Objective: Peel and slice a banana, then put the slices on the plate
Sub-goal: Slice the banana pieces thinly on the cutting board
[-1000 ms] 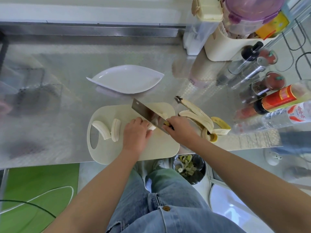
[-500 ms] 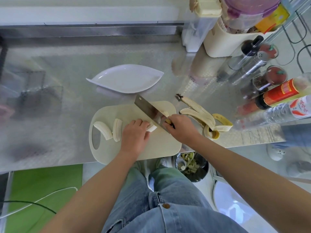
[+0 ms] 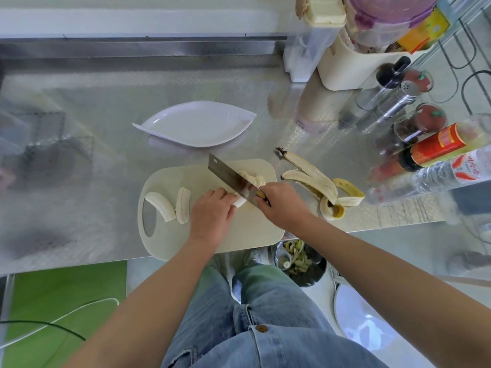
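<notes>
A cream cutting board [image 3: 239, 235] lies at the counter's front edge. Two long peeled banana pieces [image 3: 162, 205] [image 3: 183, 201] rest on its left part. My left hand [image 3: 211, 213] presses down on another banana piece [image 3: 240, 201], mostly hidden under my fingers. My right hand [image 3: 281, 203] grips the handle of a cleaver [image 3: 229, 179], whose blade stands on the board just right of my left fingers. Cut slices [image 3: 252, 177] lie beyond the blade. A white leaf-shaped plate [image 3: 199, 123] sits behind the board with nothing on it.
The banana peel [image 3: 324, 187] lies on the steel counter right of the board. Bottles and spice jars [image 3: 425, 147] crowd the right side, with containers [image 3: 345, 49] at the back right. A bin of scraps [image 3: 297, 258] stands on the floor below the counter edge.
The cleaver has shifted slightly along the banana towards my left hand, and my left fingers have edged back. The two long pieces on the left have not moved.
</notes>
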The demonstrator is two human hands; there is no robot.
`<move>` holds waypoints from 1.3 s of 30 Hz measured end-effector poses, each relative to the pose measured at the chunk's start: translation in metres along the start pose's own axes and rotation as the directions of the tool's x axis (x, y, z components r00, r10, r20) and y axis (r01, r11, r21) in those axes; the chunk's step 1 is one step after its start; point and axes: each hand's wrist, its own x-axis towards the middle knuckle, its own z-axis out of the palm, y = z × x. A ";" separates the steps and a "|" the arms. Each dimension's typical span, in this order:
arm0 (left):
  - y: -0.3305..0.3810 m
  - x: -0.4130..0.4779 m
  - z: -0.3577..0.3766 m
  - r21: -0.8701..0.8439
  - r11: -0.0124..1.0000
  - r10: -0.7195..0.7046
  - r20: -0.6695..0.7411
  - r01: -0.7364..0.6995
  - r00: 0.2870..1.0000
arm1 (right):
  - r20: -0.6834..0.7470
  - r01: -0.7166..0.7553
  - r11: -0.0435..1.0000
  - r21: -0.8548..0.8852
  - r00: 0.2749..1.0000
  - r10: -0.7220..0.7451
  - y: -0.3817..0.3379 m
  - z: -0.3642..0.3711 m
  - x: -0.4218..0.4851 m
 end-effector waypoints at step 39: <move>0.005 0.003 -0.008 0.077 0.997 -0.030 0.046 0.026 0.998 | -0.013 -0.043 0.998 0.046 0.999 0.044 -0.006 0.005 -0.008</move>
